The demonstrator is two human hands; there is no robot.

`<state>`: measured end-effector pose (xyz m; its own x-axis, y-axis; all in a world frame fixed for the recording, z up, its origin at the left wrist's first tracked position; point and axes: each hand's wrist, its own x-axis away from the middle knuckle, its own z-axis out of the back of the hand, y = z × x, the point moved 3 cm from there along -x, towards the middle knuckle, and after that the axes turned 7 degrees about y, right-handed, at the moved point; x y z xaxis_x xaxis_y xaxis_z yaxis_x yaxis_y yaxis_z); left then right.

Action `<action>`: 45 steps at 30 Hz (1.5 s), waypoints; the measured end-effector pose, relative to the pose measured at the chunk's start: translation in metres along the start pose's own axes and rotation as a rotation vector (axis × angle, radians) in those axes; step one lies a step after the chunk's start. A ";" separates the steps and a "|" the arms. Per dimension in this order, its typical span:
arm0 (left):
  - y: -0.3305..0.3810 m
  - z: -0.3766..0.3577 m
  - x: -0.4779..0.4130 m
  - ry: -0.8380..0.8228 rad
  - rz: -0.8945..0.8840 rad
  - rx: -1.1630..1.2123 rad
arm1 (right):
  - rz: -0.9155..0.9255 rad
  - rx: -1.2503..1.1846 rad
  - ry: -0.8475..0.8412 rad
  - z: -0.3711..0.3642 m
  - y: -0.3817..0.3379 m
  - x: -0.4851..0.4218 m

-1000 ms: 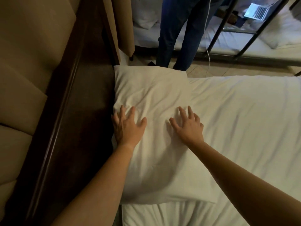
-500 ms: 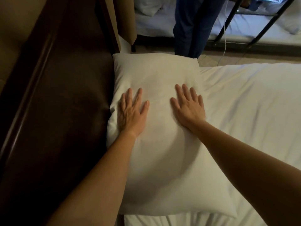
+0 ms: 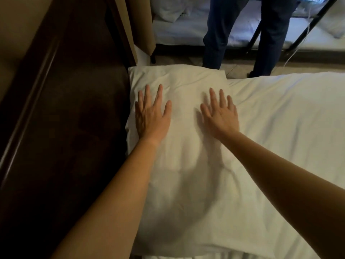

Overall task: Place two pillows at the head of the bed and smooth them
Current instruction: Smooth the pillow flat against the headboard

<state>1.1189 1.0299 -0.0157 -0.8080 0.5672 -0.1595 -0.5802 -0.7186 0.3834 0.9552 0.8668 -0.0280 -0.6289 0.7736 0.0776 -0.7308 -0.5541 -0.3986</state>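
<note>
The pillow (image 3: 186,165) lies flat on the bed (image 3: 289,128), its long side running against the dark headboard (image 3: 74,137), its far end near the bed's far edge. Its cover is white and softly creased, with a shallow dip between the two arms.

Both hands press palm-down on the far half of the pillow. The left hand (image 3: 151,116) sits along the edge nearest the headboard, fingers spread and pointing away from the person, thumb angled out toward the middle. The right hand (image 3: 221,114) lies beside the pillow's other long edge, fingers closer together, thumb splayed inward. Neither grips anything; they are flat and loose on the fabric. Both forearms are bare and reach forward almost straight, converging slightly toward the hands.

Beyond the bed, someone in dark trousers (image 3: 218,34) stands on the floor, with another bed (image 3: 186,32) behind them.
</note>
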 end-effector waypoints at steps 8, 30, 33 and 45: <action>-0.019 -0.066 -0.015 -0.097 -0.050 -0.079 | 0.102 0.074 -0.022 -0.051 -0.018 -0.025; -0.018 -0.075 -0.018 -0.385 0.078 -0.062 | -0.302 0.086 -0.208 -0.035 0.050 0.012; -0.004 -0.040 -0.022 -0.406 0.106 -0.019 | -0.346 0.079 -0.210 -0.012 0.053 0.029; 0.009 0.017 0.178 -0.057 -0.115 -0.011 | 0.102 0.041 -0.066 -0.013 -0.013 0.184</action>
<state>0.9718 1.1315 -0.0252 -0.7287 0.6683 -0.1498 -0.6704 -0.6514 0.3554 0.8526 1.0207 -0.0208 -0.7159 0.6911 0.0993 -0.6714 -0.6424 -0.3696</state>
